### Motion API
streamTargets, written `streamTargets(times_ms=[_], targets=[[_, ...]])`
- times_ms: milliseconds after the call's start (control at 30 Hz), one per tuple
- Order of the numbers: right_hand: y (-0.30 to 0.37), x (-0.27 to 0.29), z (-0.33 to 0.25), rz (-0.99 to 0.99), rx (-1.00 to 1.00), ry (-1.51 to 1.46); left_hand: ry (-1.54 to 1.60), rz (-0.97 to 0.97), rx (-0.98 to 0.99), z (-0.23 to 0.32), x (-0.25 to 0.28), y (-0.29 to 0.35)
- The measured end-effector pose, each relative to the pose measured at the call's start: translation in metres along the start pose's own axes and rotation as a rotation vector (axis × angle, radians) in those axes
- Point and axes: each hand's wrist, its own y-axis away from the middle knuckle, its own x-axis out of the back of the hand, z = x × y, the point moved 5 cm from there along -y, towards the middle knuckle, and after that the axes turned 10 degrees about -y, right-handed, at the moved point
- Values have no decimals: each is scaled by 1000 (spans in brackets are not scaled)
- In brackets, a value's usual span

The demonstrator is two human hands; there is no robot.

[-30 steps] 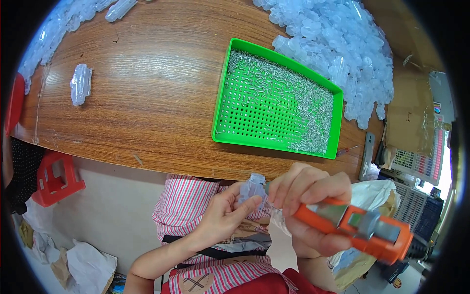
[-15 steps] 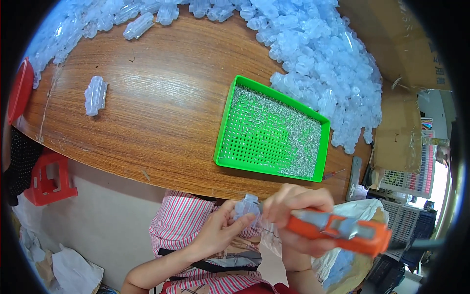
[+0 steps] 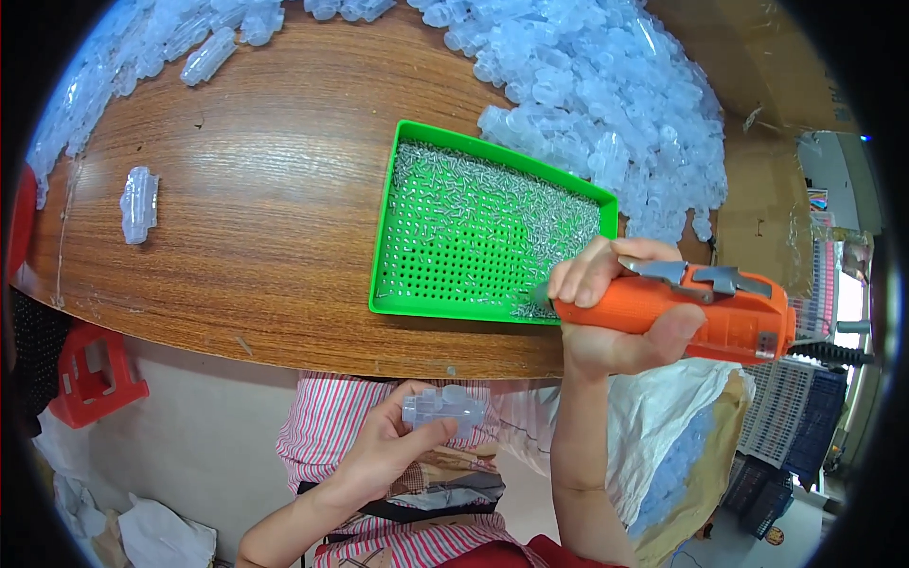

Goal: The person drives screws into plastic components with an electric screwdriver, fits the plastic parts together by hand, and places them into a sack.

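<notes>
One left hand (image 3: 379, 450): we see it clamped on a clear plastic piece (image 3: 442, 407), the thumb across its near side, the other fingers mostly hidden behind.
Plastic piece: we find it held lengthwise from left to right, in front of a striped apron (image 3: 317, 417) and just off the near edge of the wooden table (image 3: 265, 284).
Right hand (image 3: 606, 348): we see it wrapped firmly around an orange power screwdriver (image 3: 743, 327), fingers and thumb together on its body.
Screwdriver: its dark nose points left, over the lower right part of a green tray (image 3: 445, 312); that end is blurred, and we cannot tell whether it touches anything. A black coiled cord (image 3: 828, 353) leaves its back end.
Tray: we see it on the table, its floor full of holes, with small silver screws (image 3: 568, 213) thickest along the far and right sides.
Heap: we have a large pile of clear pieces (image 3: 606, 104) beyond the tray and to its right, with more at the far left.
Lone piece (image 3: 139, 204): we see it on the table's left part, well apart from the tray.
Surroundings: we note a cardboard box (image 3: 762, 199) at right, a white sack (image 3: 625, 417) below it, and a red stool (image 3: 95, 374) at left.
</notes>
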Motion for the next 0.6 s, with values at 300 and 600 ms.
streamTargets(times_ms=[300, 600], targets=[[-1, 7, 7, -15, -19, -69, -69, -24, -14, -2, -9, -4], [2, 8, 1, -96, -40, -113, -89, 12, -155, -7, -12, -7]])
